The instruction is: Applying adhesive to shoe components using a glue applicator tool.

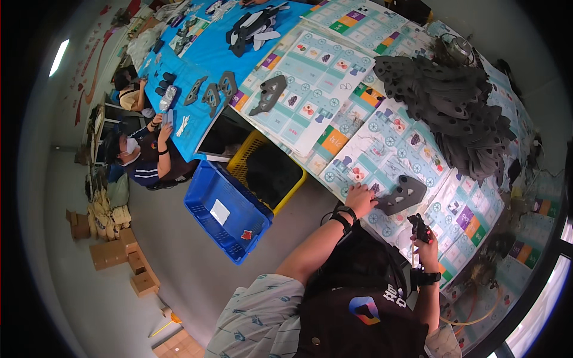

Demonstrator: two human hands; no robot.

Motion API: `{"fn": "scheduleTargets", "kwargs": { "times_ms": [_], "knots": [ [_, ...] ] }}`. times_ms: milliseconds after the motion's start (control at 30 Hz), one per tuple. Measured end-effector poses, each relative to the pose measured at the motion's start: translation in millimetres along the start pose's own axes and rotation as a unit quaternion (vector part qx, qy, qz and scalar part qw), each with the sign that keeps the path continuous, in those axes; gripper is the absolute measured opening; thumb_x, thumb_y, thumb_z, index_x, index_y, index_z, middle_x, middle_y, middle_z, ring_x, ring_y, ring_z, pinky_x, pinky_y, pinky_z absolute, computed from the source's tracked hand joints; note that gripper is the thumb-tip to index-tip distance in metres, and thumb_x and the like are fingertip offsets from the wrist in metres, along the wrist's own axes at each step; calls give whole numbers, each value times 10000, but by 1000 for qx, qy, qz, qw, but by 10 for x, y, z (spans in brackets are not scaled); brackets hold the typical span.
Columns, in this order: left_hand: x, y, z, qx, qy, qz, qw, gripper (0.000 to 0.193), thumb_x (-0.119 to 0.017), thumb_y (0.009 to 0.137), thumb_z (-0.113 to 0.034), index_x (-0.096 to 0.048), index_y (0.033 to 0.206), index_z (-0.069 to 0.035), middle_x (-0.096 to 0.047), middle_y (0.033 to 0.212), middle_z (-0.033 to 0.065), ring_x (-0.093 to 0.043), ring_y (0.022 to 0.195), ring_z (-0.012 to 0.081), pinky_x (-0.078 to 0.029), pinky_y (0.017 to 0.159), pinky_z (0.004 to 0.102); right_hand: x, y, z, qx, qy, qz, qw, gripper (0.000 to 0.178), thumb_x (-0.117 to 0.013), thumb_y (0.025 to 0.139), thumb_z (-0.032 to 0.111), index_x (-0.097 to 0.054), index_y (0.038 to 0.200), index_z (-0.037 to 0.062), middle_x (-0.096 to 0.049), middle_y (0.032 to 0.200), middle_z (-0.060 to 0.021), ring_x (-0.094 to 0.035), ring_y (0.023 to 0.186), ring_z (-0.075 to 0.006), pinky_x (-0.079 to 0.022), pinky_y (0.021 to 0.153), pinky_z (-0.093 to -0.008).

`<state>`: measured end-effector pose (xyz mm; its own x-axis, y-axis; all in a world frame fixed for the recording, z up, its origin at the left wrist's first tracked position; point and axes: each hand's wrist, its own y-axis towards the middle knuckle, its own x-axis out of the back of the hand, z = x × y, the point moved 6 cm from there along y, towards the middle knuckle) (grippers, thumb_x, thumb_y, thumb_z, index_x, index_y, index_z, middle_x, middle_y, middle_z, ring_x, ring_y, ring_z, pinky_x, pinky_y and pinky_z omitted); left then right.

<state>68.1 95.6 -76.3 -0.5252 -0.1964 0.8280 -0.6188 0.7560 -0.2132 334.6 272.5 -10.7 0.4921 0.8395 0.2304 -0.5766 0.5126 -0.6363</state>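
My left hand [360, 200] is at the near-left end of a flat, dark grey cut-out piece [413, 192], its fingertips gripping the edge. The piece has several holes and lies on the patterned table cover [364, 164]. To the right, my right hand [427, 249] is wrapped round a small black pistol-shaped tool [419, 228], held up beside the table edge. Its tip is too small to make out. A similar dark grey piece [271, 94] rests farther off on the cover, away from both hands.
A large heap of dark grey pieces [447, 107] covers the table's far right. Left of the table stand a blue crate [224, 209] and a yellow crate [292, 173]. Two people [140, 158] sit at the blue-covered table [206, 56]. Cardboard boxes [110, 255] line the left wall.
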Motion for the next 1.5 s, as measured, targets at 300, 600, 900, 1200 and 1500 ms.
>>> {"fn": "scheduleTargets", "kwargs": {
  "times_ms": [300,600,900,1200,1500],
  "knots": [
    [-205,162,270,64,-34,98,993,219,-840,820,-438,-767,850,-233,-679,1065,29,-574,1192,322,-379,994,566,-52,-54,194,23,20,-30,999,531,-560,774,-59,-614,1299,4,-711,962,-60,-620,706,-135,-497,530,-274],
    [-208,148,267,63,-32,130,989,284,-832,821,-501,-768,834,-224,-675,1068,9,-592,1193,291,-387,1009,608,31,-155,80,37,44,-59,997,478,-590,780,-50,-615,1256,-20,-716,950,-70,-638,706,-146,-514,561,-280],
    [-487,235,244,54,-44,191,979,290,-836,799,-541,-840,936,-286,-791,1049,6,-703,1122,294,-486,929,636,251,-318,10,-4,-9,-70,997,306,-670,800,54,-694,1101,6,-723,899,-73,-666,731,-168,-533,654,-326],
    [-129,331,146,48,-14,76,996,306,-865,795,-454,-804,818,-155,-758,880,26,-714,907,278,-499,826,563,-82,-46,267,-43,-77,-33,996,690,-790,834,238,-585,1445,-9,-750,1042,-176,-708,775,-263,-565,751,-400],
    [-153,197,157,86,-25,89,992,291,-863,797,-446,-795,814,-163,-723,939,22,-675,1009,296,-461,884,571,-419,129,385,16,-188,-10,982,477,-639,850,163,-641,1312,45,-707,960,-292,-692,958,-486,-542,837,-485]
  ]
}}
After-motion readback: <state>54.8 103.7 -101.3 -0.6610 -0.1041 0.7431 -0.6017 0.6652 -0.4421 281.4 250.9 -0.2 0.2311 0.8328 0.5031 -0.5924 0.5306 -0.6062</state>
